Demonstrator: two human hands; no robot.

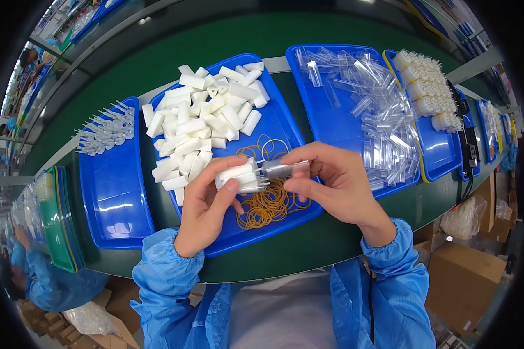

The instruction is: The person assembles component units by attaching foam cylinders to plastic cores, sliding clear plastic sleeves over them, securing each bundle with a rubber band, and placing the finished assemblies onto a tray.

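Between our hands, just above the heap of tan rubber bands [265,209], we have a white-and-clear bundle [237,173] grasped in the curled fingers of our left hand [201,212], while our right hand [343,183] pinches a clear plastic piece [278,169] at the bundle's end, touching or just short of it, we cannot tell. We judge the step in hand to be fitting the two together, so the next move calls for a steady left grip and good alignment, over the blue tray [276,116] bearing white foam pieces [206,110].
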